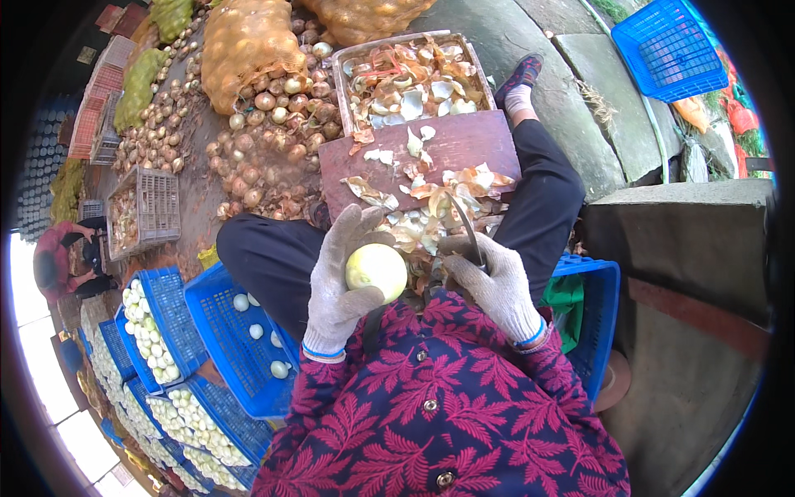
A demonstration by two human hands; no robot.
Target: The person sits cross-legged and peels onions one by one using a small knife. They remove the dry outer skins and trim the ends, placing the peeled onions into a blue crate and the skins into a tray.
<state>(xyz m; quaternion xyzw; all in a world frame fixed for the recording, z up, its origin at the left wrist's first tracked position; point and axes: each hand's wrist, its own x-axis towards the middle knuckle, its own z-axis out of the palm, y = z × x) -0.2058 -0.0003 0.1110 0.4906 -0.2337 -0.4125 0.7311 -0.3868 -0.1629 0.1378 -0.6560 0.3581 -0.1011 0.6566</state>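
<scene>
In my gloved left hand [335, 273] sits a peeled, pale yellow-green onion [376, 272], held between the thumb and fingers above my lap. My gloved right hand [494, 273] grips a knife with a thin curved blade [464, 223], pointing up and away from me; its handle is mostly hidden in the fist. The two hands are apart, and the blade does not touch the onion. Just beyond them lies a reddish wooden board [428, 146] strewn with papery onion skins [475, 180]. More peelings have piled up between my legs.
Behind the board stands a crate of onion skins [338, 81]. Unpeeled onions [261, 155] spread over the floor beside mesh sacks [242, 50]. At my left, a blue crate [230, 348] holds a few peeled onions; full crates [149, 329] stand beyond. Another person [62, 261] sits far left.
</scene>
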